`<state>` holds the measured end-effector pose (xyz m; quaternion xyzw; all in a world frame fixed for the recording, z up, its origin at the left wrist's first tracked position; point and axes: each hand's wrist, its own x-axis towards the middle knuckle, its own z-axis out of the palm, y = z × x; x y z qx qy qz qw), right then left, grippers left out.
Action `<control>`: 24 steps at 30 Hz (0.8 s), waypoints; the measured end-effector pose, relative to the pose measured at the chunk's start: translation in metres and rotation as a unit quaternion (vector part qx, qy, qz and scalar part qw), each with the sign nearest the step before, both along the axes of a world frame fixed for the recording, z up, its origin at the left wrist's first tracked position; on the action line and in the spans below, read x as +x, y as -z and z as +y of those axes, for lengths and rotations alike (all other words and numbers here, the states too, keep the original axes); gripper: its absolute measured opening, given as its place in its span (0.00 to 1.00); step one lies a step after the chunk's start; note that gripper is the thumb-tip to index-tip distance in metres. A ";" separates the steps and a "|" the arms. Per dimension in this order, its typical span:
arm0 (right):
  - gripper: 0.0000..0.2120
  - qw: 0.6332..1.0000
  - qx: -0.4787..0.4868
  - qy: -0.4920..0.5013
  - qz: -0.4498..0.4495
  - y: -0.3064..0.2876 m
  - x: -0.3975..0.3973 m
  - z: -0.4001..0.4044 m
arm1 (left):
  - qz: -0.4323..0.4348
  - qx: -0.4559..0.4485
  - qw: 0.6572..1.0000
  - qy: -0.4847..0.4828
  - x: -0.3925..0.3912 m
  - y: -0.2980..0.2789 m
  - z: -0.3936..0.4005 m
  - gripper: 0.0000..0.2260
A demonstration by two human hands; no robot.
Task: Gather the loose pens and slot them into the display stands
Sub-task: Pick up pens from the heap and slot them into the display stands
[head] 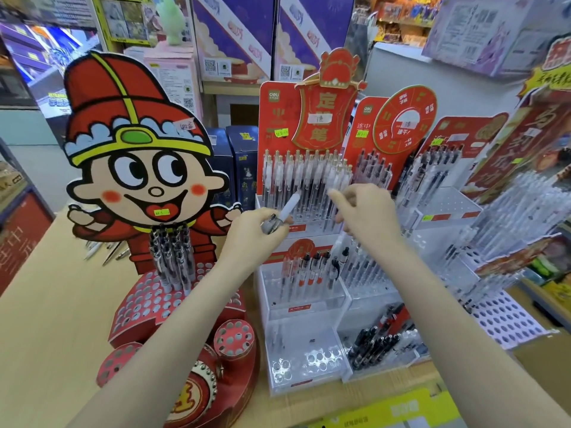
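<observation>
Red cardboard and clear plastic make up most of what the head view shows you. Your left hand [256, 230] is raised in front of the tall red-backed display stand [296, 211], its grip closed round a white pen [289, 208] that points up and to the right, the tip close to the packed upper row of pens [306, 177]. A dark clip or second pen shows at the base of that grip; which it is cannot be told. Your right hand [367, 211] is level with the left, fingers curled and forefinger stretched left toward the same row. A thin dark object seems to run down from under those fingers, but whether the right grip actually holds it cannot be told.

Below your hands, the clear stand's middle tier [309, 291] carries a short row of upright pens [312, 270] with red and white barrels. The lowest tier has bare holes on the left and a heap of loose black pens [377, 344] lying flat in the right compartment.

To the left stands a cartoon figure cut-out [133, 162] in a red hat, with a cluster of pens [173, 257] upright in its red perforated base [145, 304]. Behind that cut-out, a few loose pens [105, 248] lie on the pale wooden desk [55, 319]. More clear stands [494, 242] filled with pens fan out to the right.
</observation>
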<state>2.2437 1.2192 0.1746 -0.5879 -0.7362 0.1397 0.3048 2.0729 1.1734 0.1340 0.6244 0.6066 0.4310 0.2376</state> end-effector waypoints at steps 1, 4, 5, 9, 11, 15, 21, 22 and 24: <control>0.16 0.993 -0.046 -0.042 0.105 -0.004 -0.001 -0.009 | 0.002 0.005 0.999 0.032 0.000 -0.002 -0.005 0.05; 0.10 0.948 -0.165 -0.123 0.244 -0.007 -0.004 -0.021 | 0.054 0.003 0.992 0.112 0.005 -0.005 -0.015 0.06; 0.09 0.943 -0.163 -0.120 0.265 -0.006 -0.002 -0.021 | 0.042 -0.004 0.992 0.122 0.006 -0.007 -0.017 0.05; 0.09 0.903 -0.128 -0.018 0.410 -0.004 0.026 -0.018 | -0.120 -0.020 0.989 0.090 -0.003 -0.016 -0.026 0.03; 0.08 0.882 -0.158 -0.016 0.444 0.002 0.037 -0.020 | -0.195 0.001 0.980 0.042 -0.005 -0.018 -0.030 0.05; 0.08 0.855 -0.222 -0.027 0.469 0.018 0.039 -0.031 | -0.260 0.019 0.964 0.044 0.004 -0.028 -0.036 0.04; 0.12 0.898 -0.268 -0.047 0.345 0.024 0.046 -0.044 | -0.305 0.006 0.950 0.061 0.009 -0.032 -0.035 0.05; 0.14 0.910 -0.266 -0.070 0.311 0.023 0.047 -0.046 | -0.301 0.003 0.952 0.054 0.009 -0.031 -0.033 0.05; 0.15 0.924 -0.247 -0.132 0.260 0.016 0.044 -0.052 | -0.280 -0.005 0.959 0.044 0.010 -0.030 -0.029 0.03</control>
